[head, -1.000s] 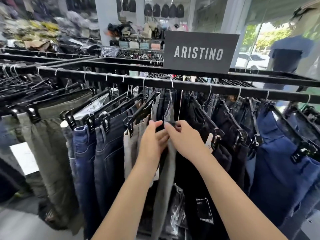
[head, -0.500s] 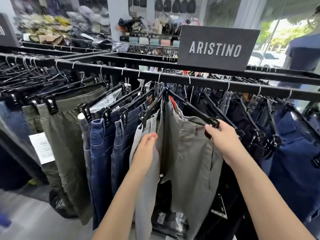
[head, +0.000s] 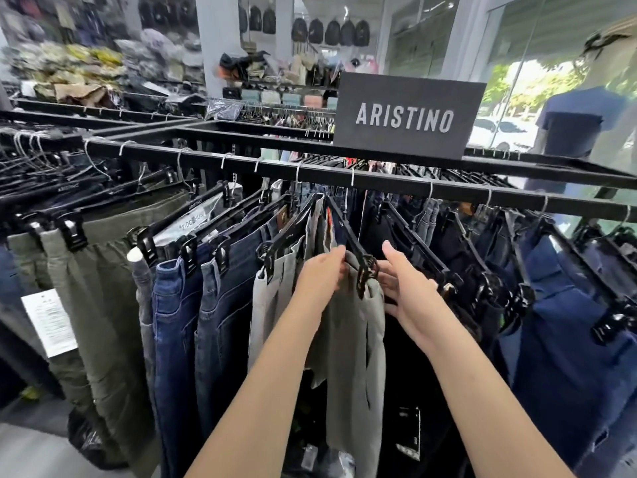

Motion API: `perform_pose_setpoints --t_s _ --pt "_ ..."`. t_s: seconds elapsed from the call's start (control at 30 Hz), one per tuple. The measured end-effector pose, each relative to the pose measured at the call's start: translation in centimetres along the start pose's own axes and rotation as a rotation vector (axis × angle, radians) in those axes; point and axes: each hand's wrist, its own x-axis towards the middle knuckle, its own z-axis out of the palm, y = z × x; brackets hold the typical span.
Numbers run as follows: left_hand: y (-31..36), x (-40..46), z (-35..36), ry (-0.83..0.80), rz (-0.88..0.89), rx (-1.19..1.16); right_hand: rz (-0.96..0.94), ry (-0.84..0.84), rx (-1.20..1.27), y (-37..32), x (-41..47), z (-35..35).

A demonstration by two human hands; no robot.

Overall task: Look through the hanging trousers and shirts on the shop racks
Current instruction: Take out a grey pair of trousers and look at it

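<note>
Where the grey trousers (head: 358,339) hang from a black clip hanger (head: 365,270) under the ARISTINO sign (head: 406,115), the left hand (head: 320,274) pinches their waistband, and the right hand (head: 406,291), fingers straight, rests against dark trousers (head: 431,374) just right of them.

Black metal rack rail (head: 396,182) runs left to right across frame, 2nd rail (head: 262,131) behind it. Dark "ARISTINO" sign (head: 408,115) stands on top of the rack, right of centre. Hanging from front rail on black clip hangers, L to R: olive trousers (head: 100,291) w/ white paper tag (head: 50,322), blue jeans (head: 179,326), grey trousers (head: 355,343), dark trousers (head: 410,243), navy trousers (head: 565,326). Grey floor (head: 31,453) at bottom left.
</note>
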Motion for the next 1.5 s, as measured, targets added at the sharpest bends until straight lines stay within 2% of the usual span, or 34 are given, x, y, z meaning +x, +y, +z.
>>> perform_pose_setpoints --t_s 0.1,0.2,0.3,0.4,0.67,0.97,1.13,1.27,1.5 --pt "1.3 1.4 0.6 0.067 -0.055 0.100 0.017 -0.013 -0.010 -0.2 0.1 1.3" --pt "2.0 2.6 0.4 0.028 -0.080 0.129 -0.015 -0.044 -0.050 0.3 0.4 2.0" --pt "3.3 2.7 0.0 -0.043 -0.062 0.279 -0.064 -0.055 -0.100 0.3 0.5 1.9" --pt "4.4 2.3 -0.4 -0.040 -0.023 0.368 -0.043 -0.030 -0.088 0.5 1.2 1.5" --pt "6.0 3.6 -1.9 0.058 0.060 0.898 -0.034 0.054 -0.116 4.2 2.3 0.9" --pt "6.7 5.5 -1.2 0.197 0.180 0.670 -0.073 0.105 -0.060 3.9 2.5 0.3" --pt "7.2 7.1 -0.4 0.185 0.183 0.711 -0.066 0.095 -0.069 3.5 2.5 0.2" --pt "3.4 7.8 -0.6 0.166 0.132 0.734 -0.038 0.074 -0.077 3.8 2.5 -0.3" --pt "-7.6 2.8 -1.9 0.289 -0.039 0.565 0.015 0.039 -0.111 5.4 3.1 -1.4"
